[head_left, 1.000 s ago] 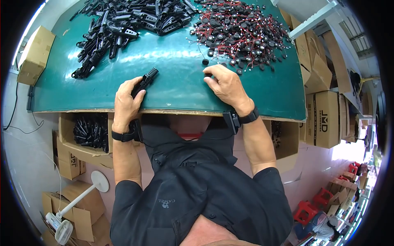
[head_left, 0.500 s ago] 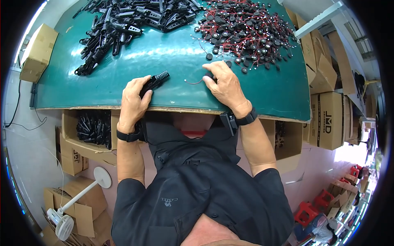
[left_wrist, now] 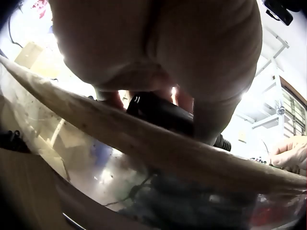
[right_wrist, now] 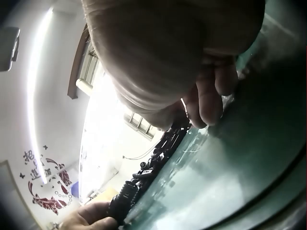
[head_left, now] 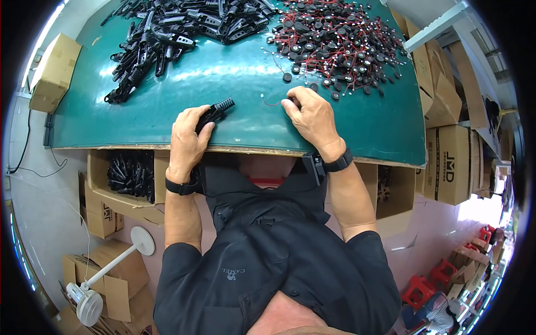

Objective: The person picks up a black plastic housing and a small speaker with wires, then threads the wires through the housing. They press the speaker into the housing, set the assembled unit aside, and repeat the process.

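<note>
The left hand [head_left: 190, 135] grips a black plastic part [head_left: 211, 116] near the table's front edge, its ribbed end pointing up and right. In the left wrist view the dark part [left_wrist: 163, 113] lies between thumb and fingers. To the right, the right hand [head_left: 314, 118] pinches a small black round piece [head_left: 293, 101], mostly hidden by the fingers; a thin red wire [head_left: 271, 104] with a white tip runs out to its left. The right wrist view shows the left hand [right_wrist: 88, 218] around the ribbed end [right_wrist: 123, 199].
A heap of black plastic parts [head_left: 162, 42] covers the back left of the green table [head_left: 145, 125]; a pile of round pieces with red wires [head_left: 340, 50] is at back right. One carton [head_left: 54, 72] stands at the left edge. Open boxes [head_left: 127, 207] sit under the table.
Both hands appear slightly farther right in the head view, as does the table. The round piece's wire has come into view left of the right hand, and those fingertips have drawn closer together.
</note>
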{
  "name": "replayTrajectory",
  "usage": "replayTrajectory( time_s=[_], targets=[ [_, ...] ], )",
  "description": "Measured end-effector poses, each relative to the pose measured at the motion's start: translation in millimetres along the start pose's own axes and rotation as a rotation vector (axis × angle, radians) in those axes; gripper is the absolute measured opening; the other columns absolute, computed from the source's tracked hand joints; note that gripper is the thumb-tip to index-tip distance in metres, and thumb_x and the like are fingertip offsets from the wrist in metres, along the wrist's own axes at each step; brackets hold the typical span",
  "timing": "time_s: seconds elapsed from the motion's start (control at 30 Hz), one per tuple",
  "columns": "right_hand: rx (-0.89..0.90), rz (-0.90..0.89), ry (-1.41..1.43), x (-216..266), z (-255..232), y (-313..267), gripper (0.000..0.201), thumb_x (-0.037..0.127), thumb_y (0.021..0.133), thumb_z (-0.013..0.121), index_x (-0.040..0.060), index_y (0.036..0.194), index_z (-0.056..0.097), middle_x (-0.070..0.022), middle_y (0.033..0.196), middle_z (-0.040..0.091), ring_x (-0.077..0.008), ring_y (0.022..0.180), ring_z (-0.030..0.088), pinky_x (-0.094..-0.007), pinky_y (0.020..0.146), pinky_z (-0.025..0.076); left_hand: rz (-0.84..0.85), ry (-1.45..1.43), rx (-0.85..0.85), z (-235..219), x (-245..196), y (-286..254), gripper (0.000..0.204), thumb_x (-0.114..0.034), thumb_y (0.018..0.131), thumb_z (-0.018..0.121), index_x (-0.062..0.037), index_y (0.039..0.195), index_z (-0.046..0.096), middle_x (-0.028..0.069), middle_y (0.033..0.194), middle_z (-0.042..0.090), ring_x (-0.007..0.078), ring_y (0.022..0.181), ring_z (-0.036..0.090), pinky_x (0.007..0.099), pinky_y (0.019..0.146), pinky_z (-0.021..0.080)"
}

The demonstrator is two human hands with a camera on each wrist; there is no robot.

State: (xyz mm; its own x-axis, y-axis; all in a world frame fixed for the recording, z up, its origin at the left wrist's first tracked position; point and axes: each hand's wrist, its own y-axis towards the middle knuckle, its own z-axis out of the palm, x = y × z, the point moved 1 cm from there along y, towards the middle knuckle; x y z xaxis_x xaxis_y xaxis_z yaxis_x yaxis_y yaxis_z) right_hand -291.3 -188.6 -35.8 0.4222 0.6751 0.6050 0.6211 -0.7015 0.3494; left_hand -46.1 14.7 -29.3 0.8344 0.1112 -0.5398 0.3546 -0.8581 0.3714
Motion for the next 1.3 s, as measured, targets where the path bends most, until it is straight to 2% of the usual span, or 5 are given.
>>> replayTrajectory(
  time_s=[0.27, 0.43, 0.57, 0.8, 1.3],
  targets=[
    [-0.065, 0.22, 0.5, 9, 4, 5, 0.025, 0.007, 0.097, 0.079, 0.0043, 0.121, 0.075, -0.0027, 0.098, 0.075, -0.0065, 0.086, 0.072, -0.0245, 0.072, 0.058, -0.07, -0.263, -0.037, 11, -15, -10, 0.045, -0.002, 0.09, 0.079, -0.0021, 0.134, 0.069, 0.0169, 0.123, 0.068, 0.032, 0.111, 0.068, 0.0394, 0.101, 0.053],
    [-0.141, 0.21, 0.691, 12, 17, 7, 0.029, 0.002, 0.096, 0.08, -0.0002, 0.124, 0.073, -0.005, 0.103, 0.075, -0.0094, 0.089, 0.073, -0.0257, 0.077, 0.061, -0.012, -0.302, -0.051, 15, -18, -11, 0.049, 0.001, 0.087, 0.08, -0.002, 0.134, 0.067, 0.0158, 0.126, 0.066, 0.0308, 0.113, 0.067, 0.0389, 0.103, 0.053],
    [-0.274, 0.116, 0.88, 27, 24, 6, 0.032, -0.004, 0.095, 0.079, -0.0022, 0.125, 0.071, -0.0088, 0.11, 0.074, -0.0131, 0.094, 0.075, -0.0272, 0.082, 0.062, -0.033, -0.38, -0.07, 23, -10, -17, 0.05, 0.003, 0.087, 0.081, -0.0019, 0.134, 0.066, 0.0137, 0.126, 0.065, 0.0274, 0.115, 0.066, 0.0372, 0.105, 0.052],
    [-0.548, -0.484, 0.448, 75, 3, -4, 0.033, -0.012, 0.091, 0.077, -0.0011, 0.121, 0.067, -0.0157, 0.122, 0.07, -0.0251, 0.099, 0.078, -0.0324, 0.084, 0.065, -0.186, -0.766, -0.118, 36, -5, -28, 0.049, 0.007, 0.09, 0.079, -0.0013, 0.135, 0.061, 0.0091, 0.129, 0.062, 0.0188, 0.12, 0.064, 0.0329, 0.107, 0.051],
    [-0.439, -0.822, 0.536, 83, 33, -22, 0.035, -0.01, 0.082, 0.078, -0.003, 0.116, 0.07, -0.0186, 0.126, 0.069, -0.0358, 0.106, 0.077, -0.0425, 0.086, 0.069, -0.072, -0.804, -0.132, 37, -2, -31, 0.053, 0.009, 0.087, 0.084, -0.0023, 0.133, 0.06, 0.0105, 0.13, 0.06, 0.023, 0.124, 0.067, 0.0366, 0.11, 0.053]
  ],
)
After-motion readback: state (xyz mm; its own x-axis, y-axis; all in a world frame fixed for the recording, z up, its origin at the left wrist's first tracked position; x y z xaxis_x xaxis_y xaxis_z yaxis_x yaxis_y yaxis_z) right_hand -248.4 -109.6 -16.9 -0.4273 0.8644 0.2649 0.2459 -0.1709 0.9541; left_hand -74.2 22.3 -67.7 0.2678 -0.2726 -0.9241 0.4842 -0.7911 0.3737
